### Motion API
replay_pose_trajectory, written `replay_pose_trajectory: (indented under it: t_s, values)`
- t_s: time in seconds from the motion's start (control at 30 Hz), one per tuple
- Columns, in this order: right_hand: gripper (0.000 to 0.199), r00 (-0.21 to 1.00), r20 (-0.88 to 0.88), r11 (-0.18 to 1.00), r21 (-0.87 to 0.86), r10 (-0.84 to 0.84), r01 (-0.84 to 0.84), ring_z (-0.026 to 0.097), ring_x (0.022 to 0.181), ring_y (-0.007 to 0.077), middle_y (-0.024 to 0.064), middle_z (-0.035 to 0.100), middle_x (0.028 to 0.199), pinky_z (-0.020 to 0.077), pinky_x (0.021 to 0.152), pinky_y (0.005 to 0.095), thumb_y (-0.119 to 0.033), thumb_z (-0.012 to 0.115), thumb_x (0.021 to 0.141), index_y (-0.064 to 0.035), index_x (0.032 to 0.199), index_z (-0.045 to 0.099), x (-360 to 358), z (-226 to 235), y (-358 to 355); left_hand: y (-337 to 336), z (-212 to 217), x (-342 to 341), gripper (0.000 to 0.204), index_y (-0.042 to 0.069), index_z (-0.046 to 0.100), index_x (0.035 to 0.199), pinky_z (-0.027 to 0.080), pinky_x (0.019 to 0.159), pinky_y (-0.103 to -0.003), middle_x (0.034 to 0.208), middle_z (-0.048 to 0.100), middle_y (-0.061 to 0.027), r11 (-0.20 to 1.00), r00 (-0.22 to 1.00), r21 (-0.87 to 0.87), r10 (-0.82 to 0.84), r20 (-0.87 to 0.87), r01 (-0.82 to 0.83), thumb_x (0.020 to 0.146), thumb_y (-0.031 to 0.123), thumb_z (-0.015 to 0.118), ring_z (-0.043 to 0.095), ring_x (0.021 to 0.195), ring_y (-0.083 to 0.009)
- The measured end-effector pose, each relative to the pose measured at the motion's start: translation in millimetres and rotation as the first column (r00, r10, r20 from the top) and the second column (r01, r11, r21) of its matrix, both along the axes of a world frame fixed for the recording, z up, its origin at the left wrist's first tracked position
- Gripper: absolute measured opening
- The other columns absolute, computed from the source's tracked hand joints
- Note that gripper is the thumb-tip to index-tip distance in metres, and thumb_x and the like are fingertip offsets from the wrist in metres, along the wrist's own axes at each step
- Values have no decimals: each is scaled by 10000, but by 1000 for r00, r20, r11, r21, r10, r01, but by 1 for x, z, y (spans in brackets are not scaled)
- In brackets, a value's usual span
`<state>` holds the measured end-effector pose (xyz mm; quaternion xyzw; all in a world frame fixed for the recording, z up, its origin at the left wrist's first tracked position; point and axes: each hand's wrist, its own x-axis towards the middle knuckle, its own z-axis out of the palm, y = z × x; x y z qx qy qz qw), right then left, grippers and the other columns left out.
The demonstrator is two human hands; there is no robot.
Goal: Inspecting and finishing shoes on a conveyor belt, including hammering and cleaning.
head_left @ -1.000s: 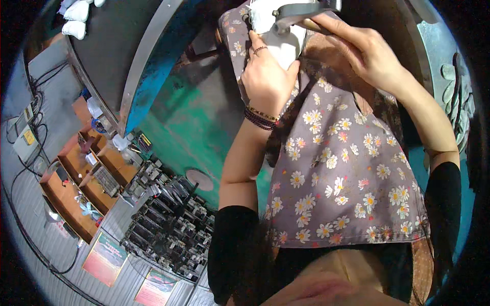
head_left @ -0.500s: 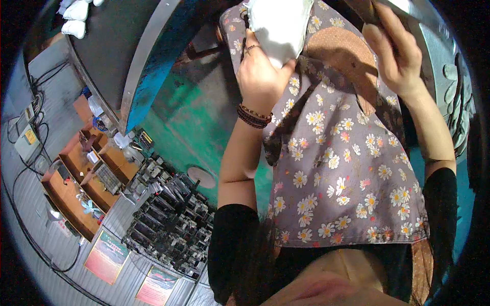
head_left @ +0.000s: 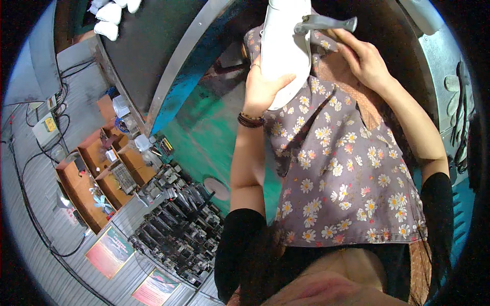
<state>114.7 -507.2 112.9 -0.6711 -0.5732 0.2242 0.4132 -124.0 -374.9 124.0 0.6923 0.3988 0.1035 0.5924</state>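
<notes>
A white shoe (head_left: 285, 48) lies lengthwise over my lap at the top of the view, its near end by my left wrist and its far end cut off by the frame. My left hand (head_left: 263, 87) grips its near left side, thumb across the white surface and the other fingers mostly hidden at the edge. In my right hand (head_left: 368, 62) is a hammer with a grey metal head (head_left: 329, 23); its handle is largely hidden. The left end of the head is over the shoe's right edge; whether it touches cannot be told. A flowered apron (head_left: 347, 173) covers my lap.
At the upper left, a dark table (head_left: 145, 46) with a curved metal rim carries several white shoes (head_left: 107, 29). A metal surface (head_left: 439, 56) with grey pieces stands at the right. Wooden trays (head_left: 84, 188) and black machinery (head_left: 178, 229) are at the left.
The shoe now shows more of its length, with my left hand further down along it. My right hand has moved left, bringing the hammer head over the shoe's edge. The view has shifted slightly.
</notes>
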Motion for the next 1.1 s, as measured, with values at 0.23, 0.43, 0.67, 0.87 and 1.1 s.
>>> replay_pose_trajectory:
  t_s: [0.23, 0.43, 0.67, 0.87, 1.1]
  values:
    - [480, 909, -340, 950, 109, -242, 294, 541, 1128, 168, 140, 573, 1232, 406, 952, 263, -43, 452, 955, -8, 1417, 329, 16, 22, -54, -19, 4, 1, 879, 15, 54, 1470, 455, 951, -348, 1312, 453, -162, 927, 915, -367, 207, 347, -71, 803, -47, 623, 525, 1130, -232]
    - [421, 956, -196, 949, 183, -219, 255, 637, 883, 228, 152, 645, 1033, 503, 734, 349, -60, 509, 931, 7, 1339, 428, 7, 56, -60, -40, -1, 0, 836, 15, 81, 1469, 426, 986, -351, 1342, 414, -156, 841, 876, -514, 368, 313, -170, 810, -19, 594, 485, 1180, -232]
    - [348, 989, -143, 997, -81, -32, 20, 608, 1069, 316, 259, 593, 1131, 466, 881, 319, -59, 537, 906, 1, 1248, 524, -18, 45, -37, -42, -3, 6, 892, -12, 58, 1462, 430, 979, -346, 1345, 405, -173, 947, 934, -259, 257, 249, -191, 785, -1, 638, 480, 1168, -227]
    - [371, 895, -335, 938, 77, -294, 337, 500, 1225, 242, 177, 551, 1277, 370, 1021, 308, -42, 478, 936, 41, 1298, 471, -18, 66, -49, -44, 0, 2, 889, -14, 58, 1463, 411, 999, -346, 1365, 379, -180, 885, 897, -412, 348, 272, -218, 779, -32, 626, 458, 1195, -240]
    - [380, 985, -166, 997, -77, -46, 33, 578, 1094, 330, 187, 576, 1219, 466, 913, 356, -94, 514, 916, -16, 1287, 499, -21, 46, -30, -44, -11, -2, 873, 10, 50, 1472, 404, 1004, -352, 1383, 350, -180, 992, 968, 0, 124, 218, -126, 800, -10, 607, 442, 1210, -244]
